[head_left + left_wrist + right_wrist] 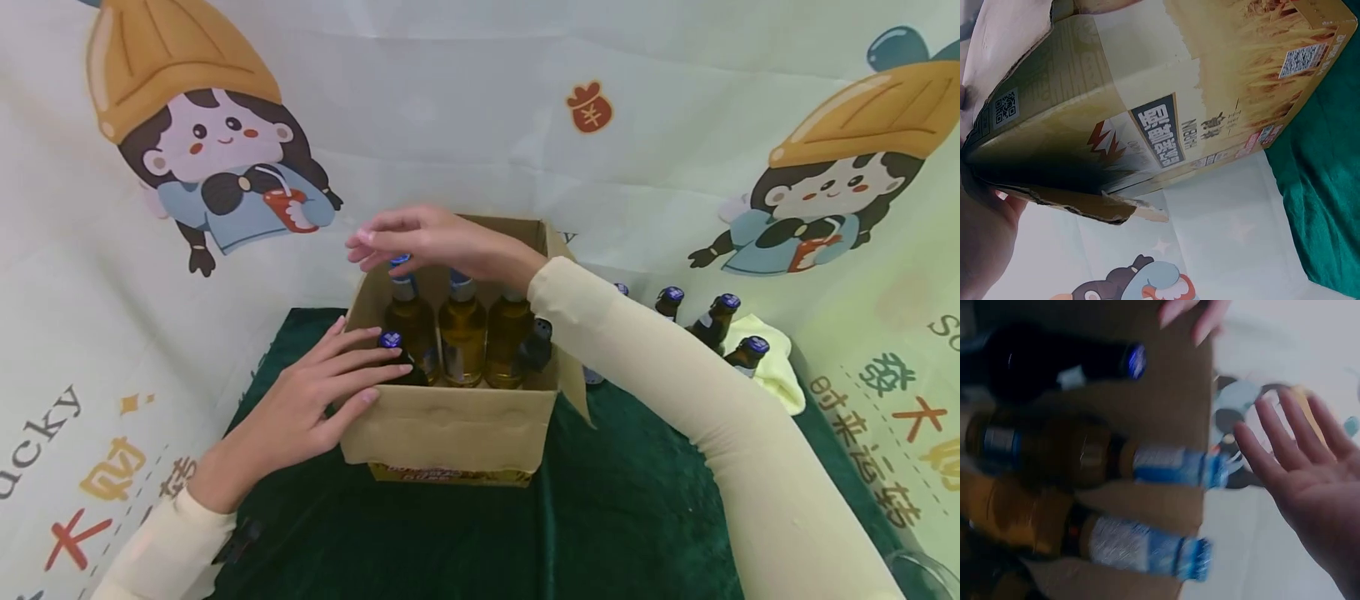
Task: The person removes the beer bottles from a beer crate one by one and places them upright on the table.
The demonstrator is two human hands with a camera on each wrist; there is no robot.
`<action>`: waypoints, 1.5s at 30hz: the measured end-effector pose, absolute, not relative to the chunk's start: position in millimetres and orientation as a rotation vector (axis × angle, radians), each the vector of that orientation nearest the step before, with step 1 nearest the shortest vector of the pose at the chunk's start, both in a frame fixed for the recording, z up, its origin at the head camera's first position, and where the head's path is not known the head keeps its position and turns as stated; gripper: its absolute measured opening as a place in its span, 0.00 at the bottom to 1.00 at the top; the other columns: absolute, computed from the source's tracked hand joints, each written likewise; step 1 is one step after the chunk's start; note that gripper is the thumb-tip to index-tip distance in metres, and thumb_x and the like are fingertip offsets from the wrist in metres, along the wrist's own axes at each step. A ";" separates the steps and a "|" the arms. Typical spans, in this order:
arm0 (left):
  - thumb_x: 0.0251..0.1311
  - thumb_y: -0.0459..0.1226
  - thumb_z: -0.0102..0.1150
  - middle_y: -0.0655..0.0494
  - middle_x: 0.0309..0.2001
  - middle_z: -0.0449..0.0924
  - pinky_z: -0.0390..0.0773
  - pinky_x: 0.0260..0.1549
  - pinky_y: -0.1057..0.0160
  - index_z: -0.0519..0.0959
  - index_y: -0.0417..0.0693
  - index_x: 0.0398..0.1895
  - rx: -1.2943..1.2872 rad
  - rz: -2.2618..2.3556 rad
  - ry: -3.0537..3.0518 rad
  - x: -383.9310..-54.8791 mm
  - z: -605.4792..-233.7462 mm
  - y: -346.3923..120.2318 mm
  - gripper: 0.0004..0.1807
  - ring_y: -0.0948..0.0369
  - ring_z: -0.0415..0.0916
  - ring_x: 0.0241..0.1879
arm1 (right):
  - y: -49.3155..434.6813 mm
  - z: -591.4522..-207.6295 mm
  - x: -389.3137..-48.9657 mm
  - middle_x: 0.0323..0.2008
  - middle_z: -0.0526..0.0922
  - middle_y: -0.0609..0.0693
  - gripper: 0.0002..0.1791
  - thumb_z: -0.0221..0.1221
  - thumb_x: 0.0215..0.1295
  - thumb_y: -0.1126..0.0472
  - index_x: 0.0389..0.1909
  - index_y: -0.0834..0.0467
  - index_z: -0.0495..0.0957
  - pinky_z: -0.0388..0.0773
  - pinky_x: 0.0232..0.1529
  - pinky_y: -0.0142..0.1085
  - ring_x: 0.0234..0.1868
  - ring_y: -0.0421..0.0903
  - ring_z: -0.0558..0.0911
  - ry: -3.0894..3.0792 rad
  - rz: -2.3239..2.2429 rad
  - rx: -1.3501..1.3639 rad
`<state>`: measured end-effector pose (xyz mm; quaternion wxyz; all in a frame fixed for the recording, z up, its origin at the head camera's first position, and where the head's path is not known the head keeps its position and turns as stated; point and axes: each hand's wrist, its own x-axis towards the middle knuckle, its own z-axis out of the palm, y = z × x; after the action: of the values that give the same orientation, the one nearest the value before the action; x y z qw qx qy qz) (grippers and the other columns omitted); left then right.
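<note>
An open cardboard box (450, 427) holds several upright bottles. Three of them, an amber bottle (461, 342) among these, have blue-and-silver necks. A dark brown bottle (392, 340) with a blue cap stands in the front left corner. My left hand (318, 396) rests on the box's left front edge, its fingers stretched over the rim beside the dark bottle's cap. Above the bottles at the back left, my right hand (427, 242) hovers with spread fingers and holds nothing. In the right wrist view, the right palm (1319, 487) is bare beside the blue-capped bottle tops.
Several dark bottles (712, 323) with blue caps stand right of the box, partly behind my right sleeve. A pale yellow cloth (783, 371) lies next to them. Dark green cloth (630, 517) covers the table. A printed white curtain (465, 100) hangs close behind.
</note>
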<state>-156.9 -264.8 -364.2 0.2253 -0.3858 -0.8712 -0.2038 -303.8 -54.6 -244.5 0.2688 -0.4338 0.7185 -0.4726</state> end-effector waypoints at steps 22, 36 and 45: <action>0.66 0.34 0.59 0.54 0.62 0.82 0.41 0.81 0.49 0.83 0.57 0.60 -1.051 -0.599 -2.396 -157.4 -367.5 -264.0 0.20 0.50 0.67 0.71 | -77.6 -311.5 -323.0 0.63 0.77 0.51 0.26 0.61 0.71 0.56 0.68 0.57 0.71 0.77 0.62 0.34 0.62 0.44 0.76 1.932 -0.491 -1.248; 0.72 0.38 0.53 0.53 0.61 0.83 0.44 0.81 0.46 0.83 0.57 0.60 -1.066 -0.629 -2.333 -155.2 -368.5 -259.3 0.17 0.47 0.69 0.69 | -87.0 -338.2 -315.8 0.41 0.82 0.46 0.17 0.62 0.70 0.59 0.57 0.58 0.81 0.73 0.38 0.28 0.36 0.39 0.76 2.001 -0.452 -1.262; 0.71 0.38 0.54 0.53 0.61 0.82 0.43 0.81 0.46 0.83 0.58 0.60 -1.059 -0.639 -2.343 -155.7 -369.0 -261.7 0.18 0.47 0.69 0.70 | -86.1 -333.2 -318.5 0.31 0.79 0.46 0.08 0.57 0.72 0.67 0.45 0.61 0.83 0.71 0.35 0.31 0.30 0.42 0.73 1.920 -0.549 -1.188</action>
<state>-155.7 -261.7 -369.0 0.2437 -0.3875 -0.8577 -0.2341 -318.5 -86.1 -333.2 0.3978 -0.4692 0.7580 -0.2167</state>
